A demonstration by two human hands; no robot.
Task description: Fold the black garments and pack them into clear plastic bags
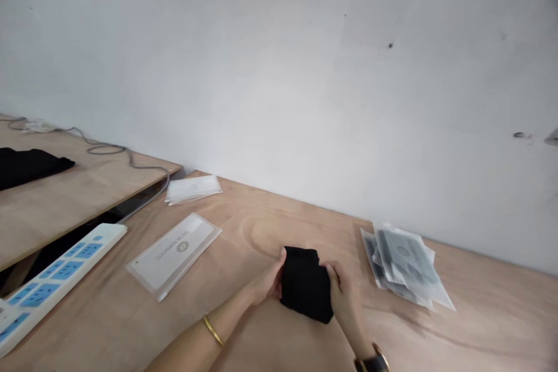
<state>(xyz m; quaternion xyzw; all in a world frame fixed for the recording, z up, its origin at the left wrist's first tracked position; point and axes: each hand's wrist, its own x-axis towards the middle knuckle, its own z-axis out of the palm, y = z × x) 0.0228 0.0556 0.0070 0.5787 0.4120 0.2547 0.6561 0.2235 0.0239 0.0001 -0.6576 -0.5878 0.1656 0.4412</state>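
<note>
Along the counter (488, 308), from left: a black cloth (30, 165) is lying on a raised wooden board (87, 197); a power strip (56, 285) is lying by the counter's left edge; a clear packet (172, 256) is lying mid-counter, with a second packet (192, 189) behind it at the back edge; the left hand (265, 282) and right hand (344, 296) are clamping a folded black cloth (305, 285) from both sides near the front edge; a stack of clear bags (403, 264) is lying to the right, at the back edge.

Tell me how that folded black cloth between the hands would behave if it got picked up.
The folded black cloth is probably soft and floppy, since its edges look rounded and slack. It is likely light for its bulk, as the left hand and right hand simply press its sides.
</note>
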